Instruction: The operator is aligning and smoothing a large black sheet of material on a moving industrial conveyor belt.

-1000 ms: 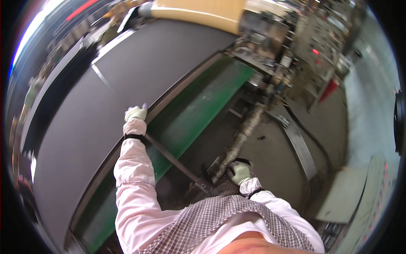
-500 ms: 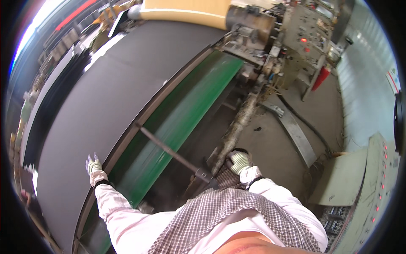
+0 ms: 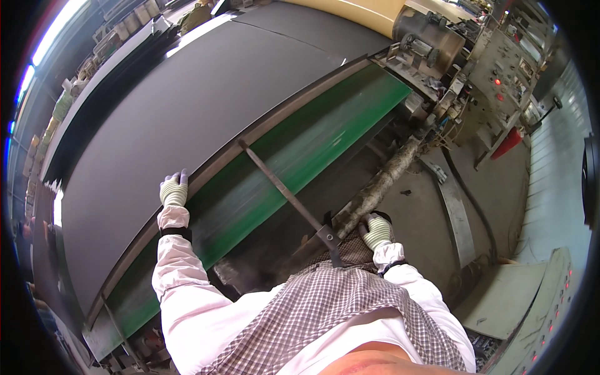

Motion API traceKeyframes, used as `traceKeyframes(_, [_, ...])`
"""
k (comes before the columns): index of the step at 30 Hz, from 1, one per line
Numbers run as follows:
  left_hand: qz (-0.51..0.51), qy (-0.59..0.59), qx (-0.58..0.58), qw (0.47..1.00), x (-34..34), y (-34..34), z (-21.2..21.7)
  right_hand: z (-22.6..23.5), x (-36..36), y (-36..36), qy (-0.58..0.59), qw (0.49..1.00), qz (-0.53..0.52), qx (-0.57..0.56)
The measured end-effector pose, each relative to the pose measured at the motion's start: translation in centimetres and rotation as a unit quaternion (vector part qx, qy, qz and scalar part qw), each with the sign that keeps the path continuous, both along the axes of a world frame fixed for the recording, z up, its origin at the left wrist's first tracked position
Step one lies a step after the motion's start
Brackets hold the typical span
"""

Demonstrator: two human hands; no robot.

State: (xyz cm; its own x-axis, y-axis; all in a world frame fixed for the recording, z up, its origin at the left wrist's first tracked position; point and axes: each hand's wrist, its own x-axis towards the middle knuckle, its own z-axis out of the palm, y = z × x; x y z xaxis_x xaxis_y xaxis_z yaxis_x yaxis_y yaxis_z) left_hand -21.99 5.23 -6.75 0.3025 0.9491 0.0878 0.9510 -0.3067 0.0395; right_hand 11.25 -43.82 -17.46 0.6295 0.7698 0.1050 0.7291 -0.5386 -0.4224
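My left hand (image 3: 174,190), in a white and green glove, lies flat with fingers apart on the edge of a wide black sheet (image 3: 181,106) that runs over a machine bed. My right hand (image 3: 376,230), gloved the same way, rests on the lower end of a dirty grey roller bar (image 3: 381,184); whether it grips the bar is hard to tell. Between my hands a green conveyor belt (image 3: 312,137) runs under the sheet's edge. A thin metal cross bar (image 3: 281,190) spans the belt toward my chest.
A control cabinet (image 3: 500,56) with red lamps stands at the upper right, beside a beige roll (image 3: 350,12). A second panel (image 3: 550,312) with red lamps is at the lower right. Concrete floor (image 3: 487,181) lies to the right. Stacked goods (image 3: 44,144) line the far left.
My left hand swung down and left along the sheet, then came back up to its edge. My right hand stayed on the roller bar. The view shifted.
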Motion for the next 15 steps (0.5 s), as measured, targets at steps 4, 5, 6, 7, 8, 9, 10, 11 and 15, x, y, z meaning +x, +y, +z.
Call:
traceKeyframes(4, [-0.048,0.021,0.002,0.999,5.7,-0.9,0.7,-0.2,0.3,-0.2,0.003,1.000,0.005,-0.026])
traceKeyframes(5, [-0.051,0.020,-0.016,0.998,7.0,-1.0,0.9,-0.3,0.4,-0.3,0.001,1.000,0.012,-0.020])
traceKeyframes(6, [-0.066,0.014,-0.012,0.998,8.4,-1.2,1.0,-0.3,0.5,-0.3,0.019,0.999,0.012,-0.024])
traceKeyframes(7, [-0.061,0.015,-0.024,0.998,9.8,-1.3,1.1,-0.5,0.4,-0.4,0.022,1.000,0.015,0.005])
traceKeyframes(8, [-0.072,0.017,-0.033,0.997,11.2,-1.4,1.3,-0.6,0.5,-0.4,0.016,0.999,0.018,0.039])
traceKeyframes(9, [-0.091,0.015,-0.030,0.995,12.6,-1.5,1.4,-0.6,0.5,-0.5,-0.004,1.000,0.016,0.015])
traceKeyframes(10, [-0.086,0.018,-0.040,0.995,14.1,-1.6,1.5,-0.7,0.5,-0.5,0.006,0.999,0.020,0.041])
traceKeyframes(11, [-0.094,0.029,-0.047,0.994,15.6,-1.6,1.6,-0.8,0.6,-0.5,0.017,0.999,0.024,0.033])
traceKeyframes(15, [-0.123,0.043,-0.056,0.990,21.5,-1.9,1.8,-0.4,0.7,-0.5,0.041,0.998,0.034,0.030])
